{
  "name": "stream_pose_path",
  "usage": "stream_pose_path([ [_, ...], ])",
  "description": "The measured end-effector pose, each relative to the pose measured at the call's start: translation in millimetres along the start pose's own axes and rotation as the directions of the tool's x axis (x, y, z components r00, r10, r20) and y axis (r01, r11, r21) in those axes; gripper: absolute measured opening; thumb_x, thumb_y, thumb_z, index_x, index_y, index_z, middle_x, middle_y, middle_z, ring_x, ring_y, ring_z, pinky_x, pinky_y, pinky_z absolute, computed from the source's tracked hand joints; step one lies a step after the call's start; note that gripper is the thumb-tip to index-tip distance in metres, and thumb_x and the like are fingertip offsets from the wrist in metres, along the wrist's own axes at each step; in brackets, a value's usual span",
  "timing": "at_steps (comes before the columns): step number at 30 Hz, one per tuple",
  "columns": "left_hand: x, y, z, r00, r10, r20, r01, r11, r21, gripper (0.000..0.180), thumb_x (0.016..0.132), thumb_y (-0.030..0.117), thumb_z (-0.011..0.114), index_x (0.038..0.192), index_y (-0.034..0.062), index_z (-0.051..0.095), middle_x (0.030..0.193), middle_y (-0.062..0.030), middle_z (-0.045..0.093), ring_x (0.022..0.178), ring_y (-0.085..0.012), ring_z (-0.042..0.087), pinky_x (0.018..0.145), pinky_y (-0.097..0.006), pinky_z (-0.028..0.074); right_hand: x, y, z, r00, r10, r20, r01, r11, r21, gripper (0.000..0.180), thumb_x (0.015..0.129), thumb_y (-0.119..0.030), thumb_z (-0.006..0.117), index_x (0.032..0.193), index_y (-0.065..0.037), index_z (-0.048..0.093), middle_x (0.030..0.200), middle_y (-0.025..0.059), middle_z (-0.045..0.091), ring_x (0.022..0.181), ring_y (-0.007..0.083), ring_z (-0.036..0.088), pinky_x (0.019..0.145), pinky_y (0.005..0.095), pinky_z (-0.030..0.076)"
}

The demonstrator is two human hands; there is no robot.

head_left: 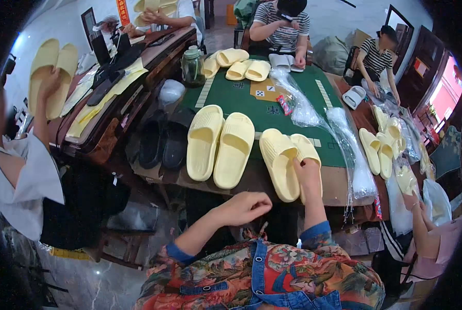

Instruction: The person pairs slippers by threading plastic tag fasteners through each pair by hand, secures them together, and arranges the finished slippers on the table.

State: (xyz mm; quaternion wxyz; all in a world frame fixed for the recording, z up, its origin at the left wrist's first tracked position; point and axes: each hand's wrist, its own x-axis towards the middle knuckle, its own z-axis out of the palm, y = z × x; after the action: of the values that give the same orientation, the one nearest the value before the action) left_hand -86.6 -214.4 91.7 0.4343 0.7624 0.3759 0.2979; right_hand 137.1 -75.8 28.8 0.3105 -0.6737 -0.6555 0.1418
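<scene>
My right hand [308, 173] is closed at the strap of a pale yellow slide slipper [307, 146], covering part of it. Its mate, another yellow slipper [278, 155], lies tilted against it at the table's front edge. My left hand [247, 207] hovers in front of the edge with its fingers curled in and nothing seen in them. Just beyond it, a second yellow pair rests side by side, a left slipper [204, 142] and a right slipper [235, 150], soles down. Dark slippers [163, 138] stand to their left.
The green-topped table [231, 95] carries more yellow slippers [247, 70] at the far side, a glass jar [192, 67] and clear plastic bags [339, 134]. Co-workers sit across and to both sides; one at left raises a yellow pair [52, 72]. A stool [127, 235] stands at lower left.
</scene>
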Motion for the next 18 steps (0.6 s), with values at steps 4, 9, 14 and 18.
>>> stream_pose_path([
  [4,38.4,-52.1,24.0,0.963,0.106,-0.249,-0.064,0.983,0.169,0.017,0.08,0.014,0.058,0.091,0.0002,0.058,0.084,-0.0149,0.056,0.078,-0.0265,0.057,0.069,-0.033,0.046,-25.4,-4.1,-8.3,0.978,-0.202,0.044,0.198,0.977,0.078,0.041,0.076,-0.038,0.064,0.082,0.002,0.064,0.075,0.0193,0.063,0.072,0.0308,0.062,0.066,0.0381,0.048],
  [9,57.7,-52.7,16.4,0.92,0.155,-0.36,-0.034,0.947,0.32,0.013,0.08,0.009,0.058,0.086,-0.0016,0.058,0.082,-0.0156,0.057,0.077,-0.0301,0.056,0.068,-0.036,0.045,0.7,-3.9,-65.2,0.992,-0.124,0.01,0.116,0.954,0.275,0.03,0.081,-0.03,0.058,0.085,-0.001,0.064,0.079,0.0168,0.064,0.076,0.0279,0.063,0.067,0.0346,0.048],
  [14,113.7,-60.7,25.9,0.854,0.313,-0.415,-0.062,0.853,0.518,0.013,0.08,0.013,0.06,0.086,0.0017,0.058,0.089,-0.0127,0.057,0.085,-0.0315,0.053,0.076,-0.038,0.041,66.6,23.1,-55.8,0.996,-0.085,-0.008,0.085,0.989,0.124,0.031,0.081,-0.032,0.056,0.089,-0.003,0.064,0.082,0.0155,0.064,0.077,0.0276,0.062,0.068,0.0357,0.048],
  [18,152.7,-69.4,34.1,0.8,0.46,-0.386,-0.02,0.663,0.748,0.03,0.079,0.028,0.06,0.101,0.007,0.058,0.109,-0.0116,0.052,0.106,-0.032,0.044,0.09,-0.045,0.032,99.7,16.1,-26.4,0.985,0.068,0.16,-0.044,0.988,-0.148,0.039,0.075,-0.04,0.061,0.093,-0.006,0.065,0.09,0.0136,0.065,0.085,0.0267,0.063,0.073,0.0365,0.049],
])
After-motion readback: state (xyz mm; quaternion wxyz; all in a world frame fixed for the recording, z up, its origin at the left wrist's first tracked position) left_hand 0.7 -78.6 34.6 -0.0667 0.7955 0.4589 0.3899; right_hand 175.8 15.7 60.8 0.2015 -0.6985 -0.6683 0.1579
